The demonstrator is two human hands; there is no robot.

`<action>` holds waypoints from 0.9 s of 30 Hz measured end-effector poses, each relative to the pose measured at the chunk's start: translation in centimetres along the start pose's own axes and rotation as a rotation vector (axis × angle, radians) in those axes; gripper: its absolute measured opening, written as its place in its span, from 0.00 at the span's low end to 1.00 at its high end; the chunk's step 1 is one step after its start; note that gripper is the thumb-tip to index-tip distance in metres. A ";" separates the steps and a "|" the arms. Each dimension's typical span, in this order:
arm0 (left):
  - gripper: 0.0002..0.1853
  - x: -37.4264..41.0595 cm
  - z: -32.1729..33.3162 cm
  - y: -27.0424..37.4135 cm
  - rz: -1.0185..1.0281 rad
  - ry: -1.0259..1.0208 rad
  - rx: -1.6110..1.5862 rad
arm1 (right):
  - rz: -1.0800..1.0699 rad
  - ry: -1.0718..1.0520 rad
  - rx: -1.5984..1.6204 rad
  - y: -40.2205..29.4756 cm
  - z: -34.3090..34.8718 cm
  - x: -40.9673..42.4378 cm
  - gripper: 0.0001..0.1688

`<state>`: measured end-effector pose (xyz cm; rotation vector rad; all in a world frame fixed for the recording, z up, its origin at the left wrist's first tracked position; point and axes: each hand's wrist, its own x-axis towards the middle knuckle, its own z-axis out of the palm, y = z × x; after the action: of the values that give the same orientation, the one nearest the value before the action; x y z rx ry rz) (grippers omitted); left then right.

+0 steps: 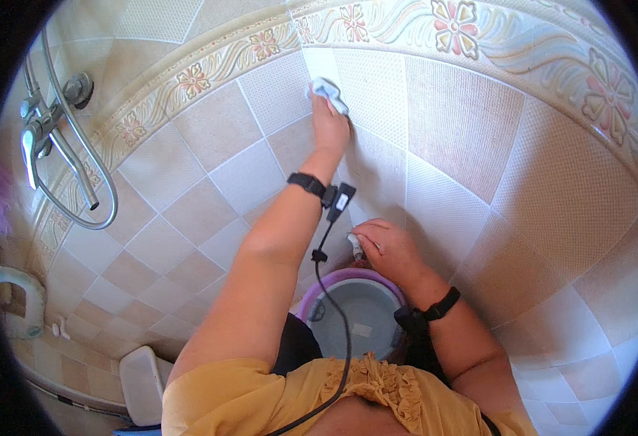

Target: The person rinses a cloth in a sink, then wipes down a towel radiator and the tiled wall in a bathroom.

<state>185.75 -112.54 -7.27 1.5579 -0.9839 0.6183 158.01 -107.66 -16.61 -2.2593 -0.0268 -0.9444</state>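
Observation:
My left hand (330,129) is raised to the corner where two tiled walls meet. It grips a bunched pale blue cloth (329,91), pressed against the tiles below the patterned border. Lower down, my right hand (387,245) curls around a small pale wall tap (356,242) in the same corner; my fingers hide part of it. Just under that hand stands a round grey basin (346,310) with what looks like clear water. A purple rim (311,300) shows around it.
A chrome shower mixer (41,128) with a looping metal hose (113,191) is mounted on the left wall. A white plastic container (140,381) stands at lower left. From the left wristband (309,184), a black cable (346,332) hangs across the basin. A raised floral border (387,24) runs along both walls.

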 end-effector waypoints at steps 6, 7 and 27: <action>0.29 -6.9 -2.6 1.2 -0.313 -0.189 -0.048 | 0.000 0.003 0.057 1.1 0.7 -0.3 0.10; 0.29 -7.4 -3.1 2.8 -0.133 -0.143 -0.017 | 0.004 0.002 0.052 1.1 0.4 -0.4 0.10; 0.34 -4.6 -5.8 12.9 0.129 -0.282 -0.080 | 0.041 -0.017 -0.057 0.7 0.0 -0.4 0.12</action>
<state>173.16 -105.99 -2.89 1.5457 -1.3135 0.4490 157.94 -108.09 -17.25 -2.3112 0.0397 -0.9149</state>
